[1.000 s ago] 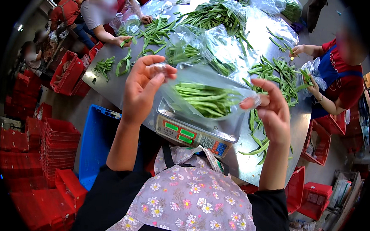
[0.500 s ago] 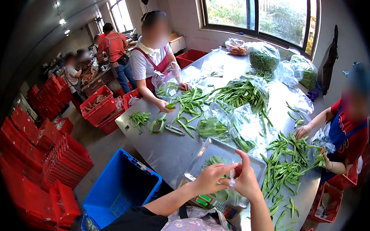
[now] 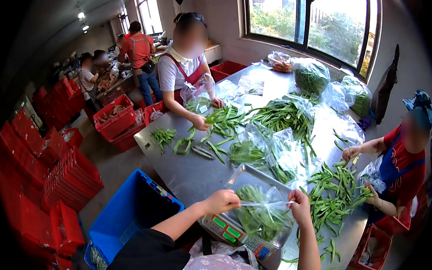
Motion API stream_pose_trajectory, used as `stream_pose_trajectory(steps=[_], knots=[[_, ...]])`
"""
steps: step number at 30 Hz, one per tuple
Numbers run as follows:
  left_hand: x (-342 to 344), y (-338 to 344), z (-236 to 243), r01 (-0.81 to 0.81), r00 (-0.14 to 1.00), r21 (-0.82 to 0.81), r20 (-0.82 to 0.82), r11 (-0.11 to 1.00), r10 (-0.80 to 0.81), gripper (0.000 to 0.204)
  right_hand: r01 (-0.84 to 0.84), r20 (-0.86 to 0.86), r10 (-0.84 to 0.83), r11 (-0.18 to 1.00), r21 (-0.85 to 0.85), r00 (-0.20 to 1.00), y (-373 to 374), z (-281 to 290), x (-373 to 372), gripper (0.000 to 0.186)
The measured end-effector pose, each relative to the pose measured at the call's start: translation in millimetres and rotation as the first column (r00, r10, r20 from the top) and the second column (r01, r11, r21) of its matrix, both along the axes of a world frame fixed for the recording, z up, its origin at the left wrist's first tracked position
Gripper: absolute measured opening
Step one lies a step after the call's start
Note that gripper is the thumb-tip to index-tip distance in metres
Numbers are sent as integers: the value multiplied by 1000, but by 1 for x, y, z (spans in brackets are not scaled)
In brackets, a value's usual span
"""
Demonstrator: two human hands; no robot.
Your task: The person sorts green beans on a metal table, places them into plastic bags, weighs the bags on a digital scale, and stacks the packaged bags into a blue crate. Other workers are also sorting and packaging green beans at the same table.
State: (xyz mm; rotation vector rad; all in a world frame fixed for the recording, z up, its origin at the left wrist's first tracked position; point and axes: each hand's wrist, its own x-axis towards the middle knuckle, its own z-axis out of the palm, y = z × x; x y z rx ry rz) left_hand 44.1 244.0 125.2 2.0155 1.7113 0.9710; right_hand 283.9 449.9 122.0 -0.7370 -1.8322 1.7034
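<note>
A clear plastic bag of green beans (image 3: 261,221) rests on the metal tray (image 3: 258,176) of a weighing scale (image 3: 231,230) with lit green displays. My left hand (image 3: 224,201) pinches one twisted end of the bag's top, and my right hand (image 3: 299,207) pinches the other. Between them the plastic is pulled taut across the top of the bag. Loose flat green beans (image 3: 330,200) lie on the table just right of the tray. More bagged beans (image 3: 248,153) sit beyond it.
An open blue crate (image 3: 107,222) stands at my left, below the steel table (image 3: 175,174). Stacked red crates (image 3: 76,179) fill the far left. One co-worker (image 3: 185,71) handles beans across the table; another (image 3: 400,167) does so at the right. Large filled bags (image 3: 311,76) stand near the window.
My hands were together at the bag's neck; now they are apart, stretching its ends sideways. The co-worker on the right has lifted a hand off the pile slightly.
</note>
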Motion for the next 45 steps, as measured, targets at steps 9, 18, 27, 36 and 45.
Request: stream_pose_trajectory(steps=[9, 18, 27, 36, 45], knots=[[15, -12, 10, 234, 970, 99, 37, 967, -239, 14, -66, -286, -480, 425, -903, 829, 7, -10, -26, 69], [64, 4, 38, 60, 372, -15, 928, 998, -8, 25, -24, -247, -62, 943, -333, 967, -39, 35, -48, 62], [38, 6, 23, 91, 941, 242, -338, 966, -4, 23, -220, 317, 84, 880, 421, 945, -7, 30, -15, 68], [22, -9, 16, 107, 989, 129, -113, 986, -92, 17, -46, 281, -46, 949, 313, 959, 14, -18, 5, 60], [20, -45, 1, -627, 772, 153, 251, 764, 583, 12, 392, 33, -391, 912, -125, 920, -15, -21, 90, 38]])
